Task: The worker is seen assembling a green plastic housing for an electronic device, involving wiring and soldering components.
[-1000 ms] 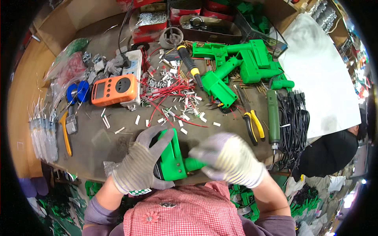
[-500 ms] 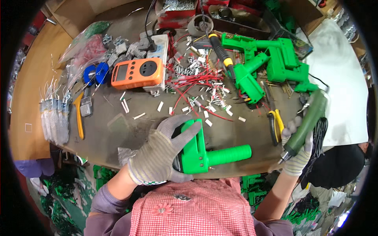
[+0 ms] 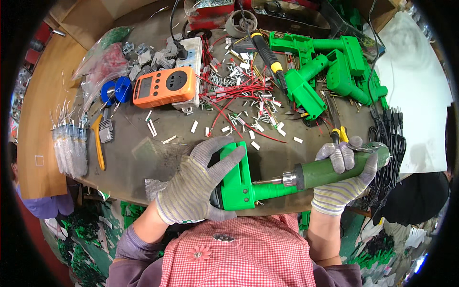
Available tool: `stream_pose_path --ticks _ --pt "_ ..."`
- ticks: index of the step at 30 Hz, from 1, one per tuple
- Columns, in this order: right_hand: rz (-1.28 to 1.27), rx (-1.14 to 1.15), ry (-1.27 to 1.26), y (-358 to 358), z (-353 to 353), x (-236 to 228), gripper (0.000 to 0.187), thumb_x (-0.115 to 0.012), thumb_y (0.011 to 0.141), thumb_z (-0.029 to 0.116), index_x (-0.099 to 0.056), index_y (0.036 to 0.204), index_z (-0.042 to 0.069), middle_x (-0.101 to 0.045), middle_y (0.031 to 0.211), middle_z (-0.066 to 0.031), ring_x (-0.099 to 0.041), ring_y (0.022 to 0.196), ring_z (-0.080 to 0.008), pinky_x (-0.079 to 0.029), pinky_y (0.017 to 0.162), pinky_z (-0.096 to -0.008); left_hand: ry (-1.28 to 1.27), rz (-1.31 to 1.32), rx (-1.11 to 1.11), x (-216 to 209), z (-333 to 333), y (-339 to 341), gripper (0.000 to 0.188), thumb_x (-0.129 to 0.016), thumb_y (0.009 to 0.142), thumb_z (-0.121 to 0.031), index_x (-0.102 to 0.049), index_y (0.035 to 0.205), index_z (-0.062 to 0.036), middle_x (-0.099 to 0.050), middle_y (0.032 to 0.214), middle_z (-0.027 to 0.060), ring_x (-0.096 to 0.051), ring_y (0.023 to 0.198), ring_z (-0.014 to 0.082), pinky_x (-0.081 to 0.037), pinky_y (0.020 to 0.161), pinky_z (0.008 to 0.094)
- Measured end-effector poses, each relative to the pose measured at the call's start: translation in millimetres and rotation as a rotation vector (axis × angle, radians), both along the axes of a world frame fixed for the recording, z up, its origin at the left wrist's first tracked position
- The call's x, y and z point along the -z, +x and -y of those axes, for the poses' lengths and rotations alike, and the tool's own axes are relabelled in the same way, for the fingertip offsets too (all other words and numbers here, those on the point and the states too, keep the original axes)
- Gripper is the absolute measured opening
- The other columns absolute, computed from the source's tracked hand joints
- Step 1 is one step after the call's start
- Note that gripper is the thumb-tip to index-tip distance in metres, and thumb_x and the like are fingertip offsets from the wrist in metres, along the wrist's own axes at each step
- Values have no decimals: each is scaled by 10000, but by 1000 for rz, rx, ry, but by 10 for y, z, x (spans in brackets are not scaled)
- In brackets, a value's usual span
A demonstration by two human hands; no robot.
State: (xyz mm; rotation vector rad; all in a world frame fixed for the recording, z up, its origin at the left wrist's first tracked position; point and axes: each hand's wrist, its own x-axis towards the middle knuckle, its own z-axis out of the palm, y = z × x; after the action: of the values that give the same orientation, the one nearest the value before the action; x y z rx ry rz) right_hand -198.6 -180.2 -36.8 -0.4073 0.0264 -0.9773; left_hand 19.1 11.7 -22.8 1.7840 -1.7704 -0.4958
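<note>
My left hand (image 3: 189,186), in a striped grey work glove, is closed around the head of a green plastic tool housing (image 3: 234,191) at the table's front edge. The housing's ribbed handle points right. Gloved the same way, my right hand (image 3: 345,165) grips a dark green electric screwdriver (image 3: 318,173). Its bit points left and lies just over the handle, close to the housing; whether it touches cannot be told. Beyond the right hand, pliers with yellow and black handles (image 3: 340,135) lie partly hidden behind its fingers.
Red wires (image 3: 234,98), screws and white sleeves are scattered mid-table. An orange meter (image 3: 167,87) sits behind left. More green housings (image 3: 306,93) and a soldering iron (image 3: 267,55) lie behind right. Black cords (image 3: 389,143) hang at the right. Bagged parts (image 3: 71,150) stand left.
My right hand has brought the screwdriver leftward from the right edge and turned it level, its bit now by the green housing. The left hand keeps its hold, almost unmoved.
</note>
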Motion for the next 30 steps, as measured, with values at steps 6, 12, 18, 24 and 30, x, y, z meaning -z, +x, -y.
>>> stream_pose_path --ticks 6,12,18,24,30 --pt "-3 -10 27 15 20 47 413 -613 975 412 -597 1104 20 -373 640 56 -398 581 -108 -501 924 -387 -8 -6 2 -10 7 13 1114 -897 539 -415 -438 1507 -113 -441 1439 236 -455 1313 427 -397 1086 542" --pt "46 -43 27 74 5 72 392 -647 954 406 -618 1089 39 -350 593 75 -393 566 -96 -508 894 -360 5 32 9 -35 -7 7 1104 -888 545 -423 -437 1499 -97 -431 1464 221 -453 1317 422 -401 1082 541" --pt "70 -83 -21 73 52 82 470 -583 992 439 -626 1197 18 -327 596 53 -385 542 -101 -482 974 -359 -134 134 -176 19 -247 66 1000 -869 560 -584 -534 1329 -39 -562 1277 181 -564 1135 392 -471 963 512" --pt "84 -125 8 120 110 114 340 -639 956 403 -618 1026 71 -395 596 57 -415 534 -99 -497 920 -359 37 71 -33 62 -273 56 680 -818 675 -533 -617 1076 -22 -621 997 153 -602 960 343 -503 835 460" --pt "102 -162 42 203 132 171 255 -669 932 309 -620 1016 73 -388 580 76 -420 531 -83 -496 907 -335 20 57 -5 87 -259 84 634 -815 683 -507 -620 1025 -10 -607 970 164 -600 938 356 -503 824 467"
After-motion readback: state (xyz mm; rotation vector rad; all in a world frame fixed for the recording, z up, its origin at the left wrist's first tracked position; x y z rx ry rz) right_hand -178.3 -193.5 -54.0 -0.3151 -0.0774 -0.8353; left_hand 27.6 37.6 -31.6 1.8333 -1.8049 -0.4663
